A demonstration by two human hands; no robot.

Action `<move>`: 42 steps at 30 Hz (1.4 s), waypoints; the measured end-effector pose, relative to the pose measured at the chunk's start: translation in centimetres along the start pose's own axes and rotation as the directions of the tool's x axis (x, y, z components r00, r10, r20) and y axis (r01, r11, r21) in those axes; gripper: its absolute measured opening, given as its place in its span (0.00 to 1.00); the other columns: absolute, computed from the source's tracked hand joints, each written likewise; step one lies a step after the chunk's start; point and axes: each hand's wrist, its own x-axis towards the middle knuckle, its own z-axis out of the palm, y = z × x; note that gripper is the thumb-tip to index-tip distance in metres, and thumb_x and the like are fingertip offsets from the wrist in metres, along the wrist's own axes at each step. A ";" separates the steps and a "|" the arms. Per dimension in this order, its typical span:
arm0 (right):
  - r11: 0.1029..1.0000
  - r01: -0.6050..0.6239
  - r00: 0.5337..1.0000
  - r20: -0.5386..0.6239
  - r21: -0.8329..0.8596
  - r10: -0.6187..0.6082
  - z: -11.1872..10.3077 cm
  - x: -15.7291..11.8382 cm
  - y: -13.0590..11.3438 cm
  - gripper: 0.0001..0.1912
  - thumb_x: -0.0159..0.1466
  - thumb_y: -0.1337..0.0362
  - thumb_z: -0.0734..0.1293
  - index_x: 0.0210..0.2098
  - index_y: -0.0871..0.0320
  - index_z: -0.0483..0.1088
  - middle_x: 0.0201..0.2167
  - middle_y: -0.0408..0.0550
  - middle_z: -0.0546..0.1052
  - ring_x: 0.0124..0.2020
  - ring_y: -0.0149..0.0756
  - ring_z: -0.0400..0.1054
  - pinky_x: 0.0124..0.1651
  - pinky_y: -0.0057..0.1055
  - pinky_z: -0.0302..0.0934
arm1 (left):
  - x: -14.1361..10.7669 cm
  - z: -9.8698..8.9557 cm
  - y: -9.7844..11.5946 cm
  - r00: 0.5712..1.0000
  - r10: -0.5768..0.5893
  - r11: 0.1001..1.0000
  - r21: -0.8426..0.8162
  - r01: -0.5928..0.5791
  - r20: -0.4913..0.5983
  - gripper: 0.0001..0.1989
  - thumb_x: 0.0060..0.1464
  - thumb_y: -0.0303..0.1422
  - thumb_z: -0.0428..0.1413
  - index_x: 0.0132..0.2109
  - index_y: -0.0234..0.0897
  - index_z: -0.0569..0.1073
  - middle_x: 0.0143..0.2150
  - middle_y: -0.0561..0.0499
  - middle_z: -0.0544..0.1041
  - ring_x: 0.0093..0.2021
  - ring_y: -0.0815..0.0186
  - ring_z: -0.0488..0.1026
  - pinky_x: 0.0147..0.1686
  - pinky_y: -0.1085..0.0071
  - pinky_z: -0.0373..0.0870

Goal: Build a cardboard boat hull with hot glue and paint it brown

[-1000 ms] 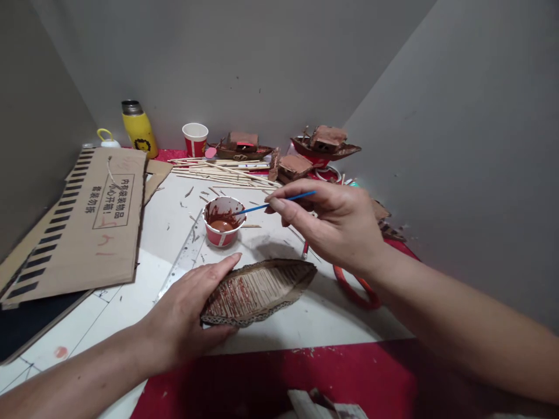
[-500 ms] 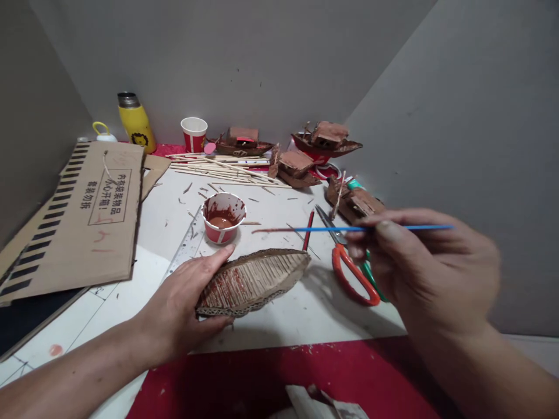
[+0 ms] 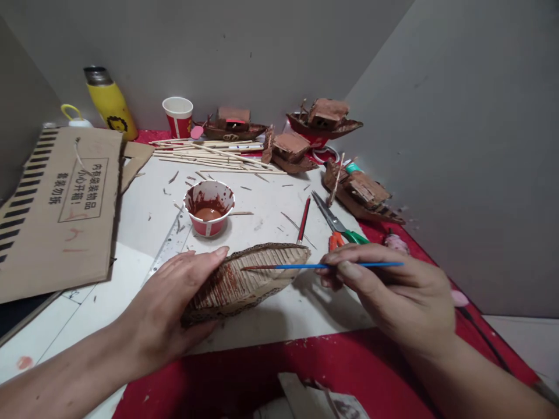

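Observation:
My left hand (image 3: 170, 308) grips the left end of a cardboard boat hull (image 3: 257, 276), thumb along its upper edge and fingers below. Ribbed cardboard lines the hull; its left part carries reddish-brown paint, while the right part is bare. Pinched in my right hand (image 3: 388, 291) is a thin blue paintbrush (image 3: 301, 266), held level. Its brown-coated tip lies over the ribs near the edge of the painted area and appears to touch them. Just behind the hull stands a paper cup of brown paint (image 3: 209, 227), its inner wall splashed.
Scissors (image 3: 334, 224) and a dark red pencil (image 3: 304, 218) lie beyond my right hand. Brown model boats (image 3: 358, 189), wooden sticks (image 3: 209, 154), a white-and-red cup (image 3: 178, 119) and a yellow bottle (image 3: 111, 105) stand or lie further back. A cardboard sheet (image 3: 65, 215) covers the left side.
My right hand has moved down and left, bringing the brush tip from above the hull's far edge onto the ribbed surface. My left hand still grips the hull; the view has shifted slightly.

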 end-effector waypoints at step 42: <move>0.977 0.199 0.961 0.214 -0.080 -0.178 -0.2 0.2 -0.7 0.14 0.62 0.75 0.65 0.41 0.50 0.74 0.29 0.45 0.81 0.30 0.36 0.77 0.32 0.28 0.72 | -0.2 0.4 0.2 1.000 0.006 0.999 0.034 -0.007 0.008 0.39 0.53 0.29 0.57 0.68 0.42 0.49 0.60 0.39 0.70 0.58 0.51 0.68 0.57 0.50 0.66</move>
